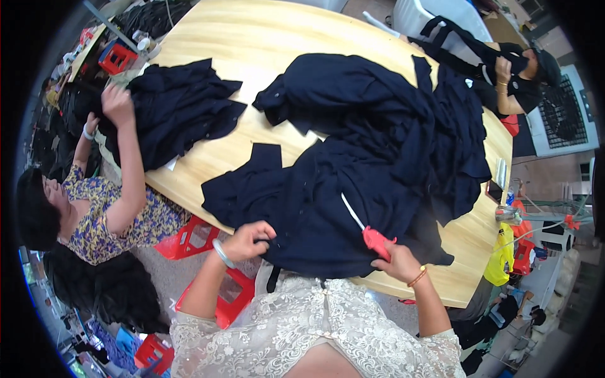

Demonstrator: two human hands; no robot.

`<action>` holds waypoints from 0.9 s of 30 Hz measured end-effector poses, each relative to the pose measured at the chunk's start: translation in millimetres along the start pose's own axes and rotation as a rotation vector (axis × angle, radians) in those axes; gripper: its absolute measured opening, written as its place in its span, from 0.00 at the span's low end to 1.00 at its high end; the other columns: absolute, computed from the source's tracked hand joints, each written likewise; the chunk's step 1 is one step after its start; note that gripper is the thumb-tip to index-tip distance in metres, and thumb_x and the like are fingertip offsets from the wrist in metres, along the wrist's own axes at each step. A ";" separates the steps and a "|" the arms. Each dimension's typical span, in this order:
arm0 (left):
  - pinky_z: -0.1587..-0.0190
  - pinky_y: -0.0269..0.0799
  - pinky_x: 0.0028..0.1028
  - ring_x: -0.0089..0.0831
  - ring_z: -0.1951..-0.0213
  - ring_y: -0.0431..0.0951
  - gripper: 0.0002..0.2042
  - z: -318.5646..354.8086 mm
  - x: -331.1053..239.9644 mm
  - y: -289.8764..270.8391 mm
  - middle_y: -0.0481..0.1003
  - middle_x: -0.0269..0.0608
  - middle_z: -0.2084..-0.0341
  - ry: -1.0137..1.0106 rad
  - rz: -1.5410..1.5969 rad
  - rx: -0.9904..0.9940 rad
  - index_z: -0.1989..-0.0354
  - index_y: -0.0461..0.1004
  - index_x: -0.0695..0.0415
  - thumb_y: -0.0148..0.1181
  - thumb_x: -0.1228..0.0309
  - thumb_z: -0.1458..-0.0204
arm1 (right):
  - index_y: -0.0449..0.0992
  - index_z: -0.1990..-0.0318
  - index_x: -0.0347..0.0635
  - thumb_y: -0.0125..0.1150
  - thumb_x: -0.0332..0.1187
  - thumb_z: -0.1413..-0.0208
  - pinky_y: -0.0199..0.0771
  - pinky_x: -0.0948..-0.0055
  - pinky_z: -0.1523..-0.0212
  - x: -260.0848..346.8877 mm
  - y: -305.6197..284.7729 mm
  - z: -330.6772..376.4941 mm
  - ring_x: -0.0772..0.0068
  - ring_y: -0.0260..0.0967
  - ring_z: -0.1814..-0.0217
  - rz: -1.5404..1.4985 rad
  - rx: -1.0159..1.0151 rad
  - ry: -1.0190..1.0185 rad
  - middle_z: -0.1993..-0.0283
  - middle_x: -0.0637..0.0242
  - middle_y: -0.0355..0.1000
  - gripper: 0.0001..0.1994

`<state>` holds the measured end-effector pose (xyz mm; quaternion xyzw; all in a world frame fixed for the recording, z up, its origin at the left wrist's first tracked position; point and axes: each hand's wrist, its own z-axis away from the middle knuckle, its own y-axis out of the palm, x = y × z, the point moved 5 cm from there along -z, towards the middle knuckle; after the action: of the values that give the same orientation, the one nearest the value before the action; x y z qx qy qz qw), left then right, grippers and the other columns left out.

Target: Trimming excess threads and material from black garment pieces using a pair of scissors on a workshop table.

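Note:
A dark navy shirt (315, 214) with a row of small buttons lies spread at the table's near edge, in front of me. My left hand (249, 241) is at its left side, fingers curled and closed on the cloth's edge. In my right hand (398, 261) is a pair of scissors (376, 239) with red handles, held over the shirt's lower right part. Their long, thin silver blades point away and to the left; the blades look closed together. The fingertips of my right hand are partly hidden behind the handles.
More navy garments (353, 88) are heaped beyond the shirt and to the right. At the left, a person (82, 208) in a floral top handles another navy garment (183, 107). Another person (517, 75) sits far right. Red stools (189, 239) stand beside the wooden table (252, 31).

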<state>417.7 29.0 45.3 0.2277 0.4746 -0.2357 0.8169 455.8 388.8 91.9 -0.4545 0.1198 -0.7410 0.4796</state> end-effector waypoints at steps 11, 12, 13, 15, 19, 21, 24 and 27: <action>0.60 0.70 0.19 0.17 0.65 0.73 0.16 -35.8 76.8 67.7 0.75 0.32 0.68 -0.051 0.485 -0.492 0.54 0.68 0.60 0.64 0.72 0.50 | 0.67 0.61 0.33 0.58 0.29 0.49 0.72 0.56 0.65 23.9 -21.1 -1.6 0.44 0.71 0.64 0.302 -0.410 0.097 0.62 0.47 0.69 0.11; 0.60 0.69 0.19 0.17 0.65 0.73 0.16 -39.7 72.6 69.2 0.75 0.33 0.68 -0.026 0.410 -0.492 0.55 0.69 0.60 0.64 0.72 0.50 | 0.67 0.61 0.33 0.58 0.29 0.49 0.72 0.56 0.65 27.0 -18.3 -0.4 0.44 0.71 0.64 0.308 -0.405 0.096 0.62 0.47 0.69 0.11; 0.59 0.69 0.19 0.17 0.65 0.73 0.15 -42.6 67.4 70.3 0.75 0.33 0.68 -0.002 0.335 -0.493 0.56 0.70 0.61 0.65 0.72 0.50 | 0.67 0.61 0.33 0.59 0.28 0.50 0.72 0.56 0.64 30.8 -16.0 2.0 0.45 0.70 0.61 0.382 -0.430 0.098 0.57 0.47 0.67 0.11; 0.57 0.68 0.18 0.16 0.65 0.73 0.12 -47.0 65.8 70.3 0.75 0.33 0.68 -0.015 0.286 -0.497 0.59 0.71 0.61 0.64 0.73 0.50 | 0.67 0.58 0.33 0.59 0.26 0.50 0.73 0.57 0.62 32.6 -9.8 7.3 0.46 0.69 0.57 0.436 -0.480 0.048 0.47 0.51 0.60 0.12; 0.56 0.68 0.18 0.16 0.65 0.73 0.09 -52.7 60.4 75.8 0.76 0.32 0.66 -0.135 0.732 -0.360 0.61 0.73 0.60 0.63 0.76 0.50 | 0.65 0.58 0.37 0.60 0.25 0.51 0.72 0.59 0.63 39.2 2.4 17.3 0.47 0.71 0.61 0.190 -0.486 -0.037 0.53 0.51 0.66 0.13; 0.57 0.69 0.18 0.16 0.66 0.73 0.08 -53.2 55.6 75.2 0.76 0.32 0.68 -0.106 0.791 -0.377 0.62 0.73 0.60 0.63 0.76 0.50 | 0.65 0.61 0.40 0.63 0.25 0.54 0.72 0.60 0.66 38.7 8.0 20.9 0.49 0.72 0.66 0.064 -0.365 0.041 0.64 0.53 0.70 0.14; 0.60 0.69 0.19 0.17 0.68 0.73 0.04 -51.0 55.3 74.5 0.76 0.31 0.71 -0.050 0.648 -0.482 0.69 0.75 0.61 0.64 0.78 0.52 | 0.65 0.61 0.41 0.64 0.24 0.58 0.70 0.61 0.62 50.6 9.3 22.3 0.54 0.69 0.63 0.126 -0.312 -0.094 0.68 0.57 0.70 0.17; 0.65 0.68 0.19 0.18 0.72 0.71 0.05 -47.4 48.0 65.2 0.74 0.32 0.75 0.119 0.265 -0.620 0.73 0.74 0.63 0.65 0.80 0.56 | 0.66 0.62 0.41 0.64 0.24 0.59 0.69 0.62 0.59 54.0 11.4 22.8 0.55 0.68 0.61 0.153 -0.164 -0.168 0.68 0.58 0.70 0.16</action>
<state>446.2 100.3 -8.5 0.0415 0.5368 0.0419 0.8416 473.8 344.5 127.9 -0.5423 0.1737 -0.6492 0.5042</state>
